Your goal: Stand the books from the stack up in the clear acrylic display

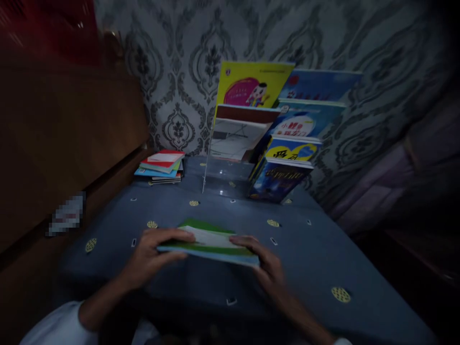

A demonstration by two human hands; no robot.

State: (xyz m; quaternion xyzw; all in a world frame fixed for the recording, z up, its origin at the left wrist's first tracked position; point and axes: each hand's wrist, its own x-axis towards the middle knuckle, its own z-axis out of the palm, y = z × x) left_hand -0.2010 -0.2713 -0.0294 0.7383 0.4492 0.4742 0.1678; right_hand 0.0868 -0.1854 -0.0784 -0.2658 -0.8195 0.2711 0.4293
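Between my two hands is a thin stack of books or booklets point(212, 246), with green, white and light blue showing. My left hand point(154, 251) grips its left end, thumb on top and fingers below. At the right end my right hand point(264, 261) clasps it the same way. The stack is held low over the near part of the dark blue cloth point(305, 268); its covers are blurred, so no titles can be read. Beyond it stands a clear stepped book rack point(228, 177) with a yellow book point(251, 84) and several blue ones upright in it.
A small pile of books point(161, 165) lies at the back left, beside a brown wooden headboard or cabinet point(68, 143). Patterned wallpaper point(179, 96) covers the wall behind the rack. A pale purple curtain or cloth point(388, 163) hangs at the right.
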